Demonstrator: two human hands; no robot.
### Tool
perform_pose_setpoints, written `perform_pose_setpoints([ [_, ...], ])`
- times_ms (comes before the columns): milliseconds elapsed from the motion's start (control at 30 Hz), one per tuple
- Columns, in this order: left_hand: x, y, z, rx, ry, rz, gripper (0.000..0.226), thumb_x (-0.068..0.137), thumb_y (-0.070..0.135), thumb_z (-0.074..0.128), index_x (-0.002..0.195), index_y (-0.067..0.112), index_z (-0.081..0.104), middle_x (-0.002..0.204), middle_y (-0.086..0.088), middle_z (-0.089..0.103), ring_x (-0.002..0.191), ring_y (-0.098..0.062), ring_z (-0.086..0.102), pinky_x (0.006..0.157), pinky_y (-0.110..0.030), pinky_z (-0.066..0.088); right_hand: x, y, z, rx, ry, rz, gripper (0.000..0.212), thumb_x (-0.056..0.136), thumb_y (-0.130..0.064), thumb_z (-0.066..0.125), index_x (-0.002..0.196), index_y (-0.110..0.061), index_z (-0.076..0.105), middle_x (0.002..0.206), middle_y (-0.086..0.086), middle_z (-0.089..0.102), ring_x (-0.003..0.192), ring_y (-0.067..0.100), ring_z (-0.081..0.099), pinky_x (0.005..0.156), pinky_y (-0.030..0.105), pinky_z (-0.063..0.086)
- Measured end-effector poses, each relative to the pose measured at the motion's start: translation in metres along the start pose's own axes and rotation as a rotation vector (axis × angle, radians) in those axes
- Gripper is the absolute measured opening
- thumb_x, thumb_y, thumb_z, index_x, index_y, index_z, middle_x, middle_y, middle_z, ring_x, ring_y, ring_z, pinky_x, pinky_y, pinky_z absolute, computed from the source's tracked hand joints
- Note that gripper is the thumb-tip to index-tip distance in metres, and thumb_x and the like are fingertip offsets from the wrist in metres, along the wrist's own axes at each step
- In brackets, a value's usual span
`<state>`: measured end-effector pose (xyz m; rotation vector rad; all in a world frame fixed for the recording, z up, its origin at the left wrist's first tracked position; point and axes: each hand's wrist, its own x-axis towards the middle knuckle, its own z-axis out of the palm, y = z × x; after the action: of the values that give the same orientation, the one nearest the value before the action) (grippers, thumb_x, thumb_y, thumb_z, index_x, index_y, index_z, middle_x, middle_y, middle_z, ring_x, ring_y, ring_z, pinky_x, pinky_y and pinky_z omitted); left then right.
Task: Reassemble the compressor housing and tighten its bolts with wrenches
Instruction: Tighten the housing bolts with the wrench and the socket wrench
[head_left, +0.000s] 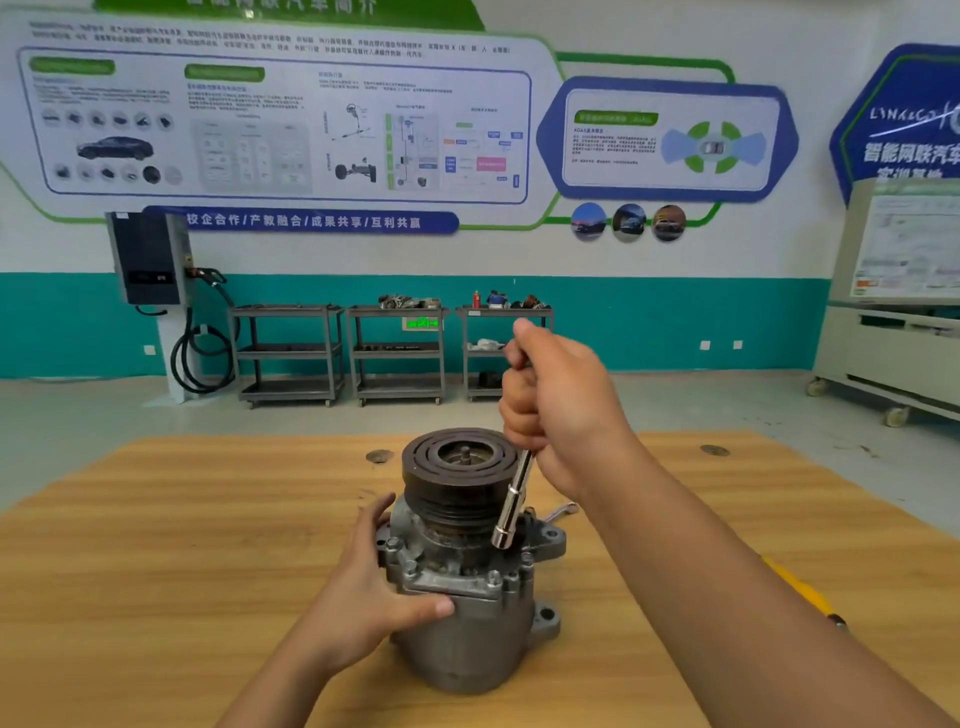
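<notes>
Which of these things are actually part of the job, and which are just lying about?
In the job: compressor, left hand steadying it, socket wrench in the right hand.
Lying about: yellow-handled tool on the table, three carts, wall charger.

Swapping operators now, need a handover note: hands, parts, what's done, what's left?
Left hand: fingers and thumb curled round the compressor, steadying it upright on the table.
Right hand: grips the socket wrench, tilted, with its socket end at the housing's right rear edge. Cannot tell if it is seated on a bolt.
Done: housing closed up, bolts in the flange.
Left: tighten the bolts; their tightness does not show.
Yellow tool lies by the right forearm.
</notes>
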<state>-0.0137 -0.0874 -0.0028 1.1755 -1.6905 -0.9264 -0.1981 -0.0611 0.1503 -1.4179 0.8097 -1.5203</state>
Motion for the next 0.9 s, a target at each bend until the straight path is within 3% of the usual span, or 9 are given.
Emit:
perform_pose_setpoints([
  [100, -0.010, 0.003, 0.011, 0.028, 0.065, 0.027, 0.134, 0.032, 0.057, 0.087, 0.144, 0.035, 0.016, 0.144, 0.005, 0.036, 0.129, -0.014, 0.041, 0.111, -0.040, 0.035, 0.002, 0.007, -0.001, -0.009, -0.067, 0.060, 0.033, 0.102, -0.028, 0.036, 0.070, -0.017, 0.036, 0.041, -0.008, 0.027, 0.035, 0.009, 0.016, 0.035, 0.017, 0.016],
  [367, -0.014, 0.005, 0.018, 0.069, 0.139, 0.026, 0.126, 0.049, 0.038, 0.092, 0.147, 0.031, 0.011, 0.146, 0.005, 0.029, 0.132, -0.013, 0.033, 0.112, -0.033, 0.030, 0.004, 0.025, -0.002, -0.016, -0.111, 0.153, 0.035, 0.102, -0.030, 0.035, 0.070, -0.017, 0.038, 0.041, -0.008, 0.026, 0.033, 0.008, 0.017, 0.035, 0.015, 0.018],
  [600, -0.014, 0.003, 0.019, 0.082, 0.172, 0.023, 0.124, 0.051, 0.035, 0.092, 0.146, 0.031, 0.013, 0.146, 0.004, 0.030, 0.133, -0.014, 0.032, 0.112, -0.041, 0.033, 0.001, 0.027, -0.002, -0.024, -0.124, 0.129, 0.033, 0.102, -0.030, 0.035, 0.072, -0.017, 0.039, 0.041, -0.008, 0.027, 0.034, 0.008, 0.019, 0.035, 0.015, 0.019],
  [900, -0.016, 0.004, 0.022, 0.075, 0.197, 0.030, 0.122, 0.051, 0.036, 0.092, 0.146, 0.027, 0.015, 0.144, 0.005, 0.031, 0.133, -0.013, 0.033, 0.112, -0.039, 0.032, -0.002, 0.029, -0.003, -0.014, -0.364, 0.080, 0.034, 0.103, -0.030, 0.034, 0.073, -0.015, 0.038, 0.041, -0.008, 0.026, 0.035, 0.008, 0.016, 0.036, 0.015, 0.018],
])
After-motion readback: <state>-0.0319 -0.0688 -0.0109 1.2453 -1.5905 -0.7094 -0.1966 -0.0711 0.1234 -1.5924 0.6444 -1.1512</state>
